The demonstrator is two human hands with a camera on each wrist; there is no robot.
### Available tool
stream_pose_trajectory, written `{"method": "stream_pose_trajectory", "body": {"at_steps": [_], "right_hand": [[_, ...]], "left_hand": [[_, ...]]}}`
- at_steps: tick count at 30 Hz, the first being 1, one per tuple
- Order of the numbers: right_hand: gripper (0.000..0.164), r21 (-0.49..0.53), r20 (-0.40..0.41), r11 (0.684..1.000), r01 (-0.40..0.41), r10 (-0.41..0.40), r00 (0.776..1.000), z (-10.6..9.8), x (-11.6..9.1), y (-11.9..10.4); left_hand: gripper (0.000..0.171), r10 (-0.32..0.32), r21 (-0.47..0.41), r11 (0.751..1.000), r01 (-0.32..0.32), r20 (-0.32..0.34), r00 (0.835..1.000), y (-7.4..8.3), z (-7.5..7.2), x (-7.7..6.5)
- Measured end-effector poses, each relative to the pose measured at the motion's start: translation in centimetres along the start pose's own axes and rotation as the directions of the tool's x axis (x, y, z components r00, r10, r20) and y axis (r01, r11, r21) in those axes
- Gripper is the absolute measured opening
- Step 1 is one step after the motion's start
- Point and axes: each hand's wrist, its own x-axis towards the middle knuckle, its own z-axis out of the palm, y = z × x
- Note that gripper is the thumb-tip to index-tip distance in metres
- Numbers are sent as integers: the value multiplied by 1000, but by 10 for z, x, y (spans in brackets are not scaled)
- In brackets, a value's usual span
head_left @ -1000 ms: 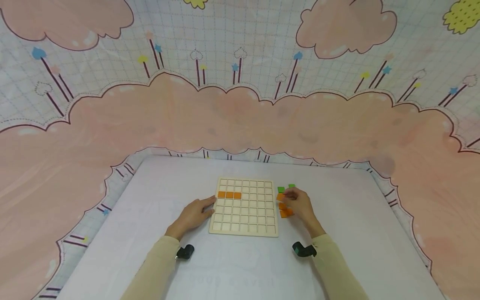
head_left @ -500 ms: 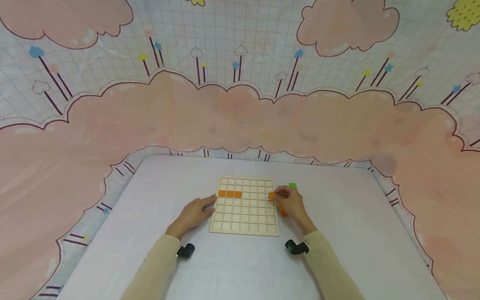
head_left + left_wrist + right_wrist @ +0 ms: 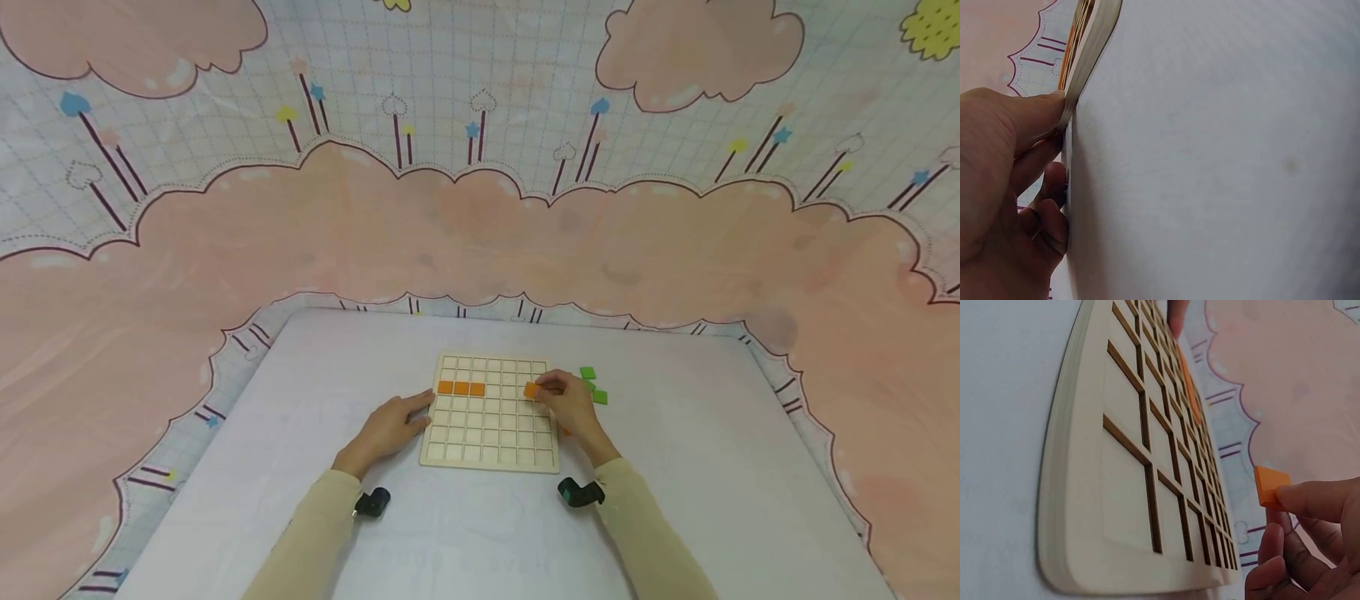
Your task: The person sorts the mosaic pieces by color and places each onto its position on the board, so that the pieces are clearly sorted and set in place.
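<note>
A square wooden grid board (image 3: 489, 467) lies on the table, with 3 orange tiles (image 3: 461, 388) side by side in one row at its left. My left hand (image 3: 388, 428) rests at the board's left edge; in the left wrist view its thumb (image 3: 1038, 115) touches the rim. Between the thumb and fingers of my right hand (image 3: 573, 412) I pinch a square orange tile (image 3: 1270, 487). That hand is over the right part of the board, with the tile raised above the grid in the right wrist view.
Several green tiles (image 3: 600, 397) lie on the white table (image 3: 480, 533) just right of the board. A bit of another orange tile (image 3: 567, 432) shows beside the right hand, which hides the rest. A patterned cloth (image 3: 465, 233) stands behind the table.
My right hand has picked up an orange tile from the pile and carried it left over the board. The green tiles show more now. My left hand stays at the edge.
</note>
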Motion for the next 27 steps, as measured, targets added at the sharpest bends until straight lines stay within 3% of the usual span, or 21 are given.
{"method": "stream_pose_trajectory", "body": {"at_steps": [11, 27], "right_hand": [[11, 6, 36, 1000, -17, 16, 999, 19, 5, -5], [11, -14, 47, 999, 46, -45, 998, 37, 12, -9]], "left_hand": [[51, -2, 4, 1000, 2, 0, 1000, 0, 0, 1], [51, -9, 11, 1000, 9, 1, 1000, 1, 0, 1]]}}
